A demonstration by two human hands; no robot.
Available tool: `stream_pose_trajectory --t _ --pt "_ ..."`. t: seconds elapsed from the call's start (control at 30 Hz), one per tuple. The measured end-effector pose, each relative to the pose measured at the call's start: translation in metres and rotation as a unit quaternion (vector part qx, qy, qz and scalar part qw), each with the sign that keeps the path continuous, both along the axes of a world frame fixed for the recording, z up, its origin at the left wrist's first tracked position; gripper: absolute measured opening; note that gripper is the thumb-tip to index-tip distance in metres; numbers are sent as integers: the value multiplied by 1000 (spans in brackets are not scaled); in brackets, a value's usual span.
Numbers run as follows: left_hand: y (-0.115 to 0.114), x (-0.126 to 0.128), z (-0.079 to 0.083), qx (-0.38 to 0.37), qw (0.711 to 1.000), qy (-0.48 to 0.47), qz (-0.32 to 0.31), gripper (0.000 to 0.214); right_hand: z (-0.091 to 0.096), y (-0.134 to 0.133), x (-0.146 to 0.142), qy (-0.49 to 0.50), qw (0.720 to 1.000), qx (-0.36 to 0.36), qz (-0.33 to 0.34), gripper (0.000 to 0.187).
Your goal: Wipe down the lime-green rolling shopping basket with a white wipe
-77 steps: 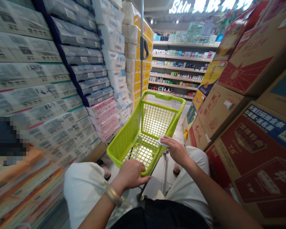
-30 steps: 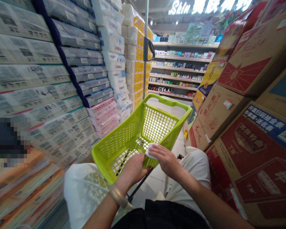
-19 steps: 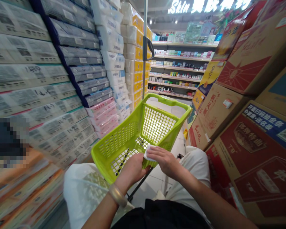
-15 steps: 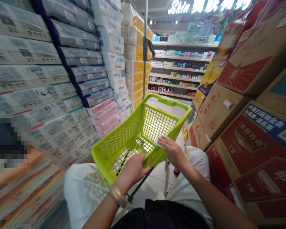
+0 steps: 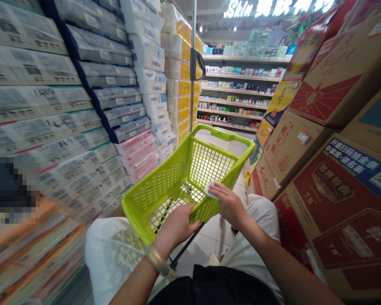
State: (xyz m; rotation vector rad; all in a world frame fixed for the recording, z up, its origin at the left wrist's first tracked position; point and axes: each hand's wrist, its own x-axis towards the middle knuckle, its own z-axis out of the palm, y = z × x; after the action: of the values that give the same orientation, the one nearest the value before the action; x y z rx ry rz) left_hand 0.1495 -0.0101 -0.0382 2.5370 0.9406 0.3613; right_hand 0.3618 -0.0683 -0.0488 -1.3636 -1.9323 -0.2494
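The left hand (image 5: 177, 224) grips the near rim of the light, stiff lime-green plastic mesh basket (image 5: 165, 186); the right hand (image 5: 230, 203) presses a soft white wipe (image 5: 210, 189), fingers flat, on its right rim.

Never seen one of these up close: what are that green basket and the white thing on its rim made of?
The green basket looks like moulded plastic, glossy lime, with a regular grid of holes in its walls and floor. The white wipe under the right hand seems to be soft cloth or paper, since it folds limply over the rim; which one cannot be told. The left hand grips the near rim.
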Motion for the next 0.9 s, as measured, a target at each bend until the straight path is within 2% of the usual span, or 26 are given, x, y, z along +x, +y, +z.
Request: stream_pose_trajectory --t 0.13,0.33,0.5,0.57,0.7,0.73,0.87,0.9 --pt "0 0 0 -1 1000 13 6 34 -2 -5 -9 -21 996 -17 88 47" --pt "0 1 2 3 1000 7 8 39 1 -2 0 3 1000 -1 -14 46" --pt "-1 1 4 0 1000 9 5 33 -1 -6 -11 -30 995 -17 91 46" --pt "-1 1 4 2 1000 6 5 32 -1 -5 -9 -28 997 -16 74 46" --pt "-1 1 2 14 1000 0 8 35 2 -1 -1 -5 1000 5 -18 46" --pt "0 1 2 16 1000 -2 9 35 2 -2 -3 -5 1000 5 -14 46" --pt "1 0 0 18 1000 -7 4 32 0 -5 -16 -38 995 -22 88 44" --pt "1 0 0 18 1000 -6 5 32 0 -5 -17 -42 994 -25 97 44"
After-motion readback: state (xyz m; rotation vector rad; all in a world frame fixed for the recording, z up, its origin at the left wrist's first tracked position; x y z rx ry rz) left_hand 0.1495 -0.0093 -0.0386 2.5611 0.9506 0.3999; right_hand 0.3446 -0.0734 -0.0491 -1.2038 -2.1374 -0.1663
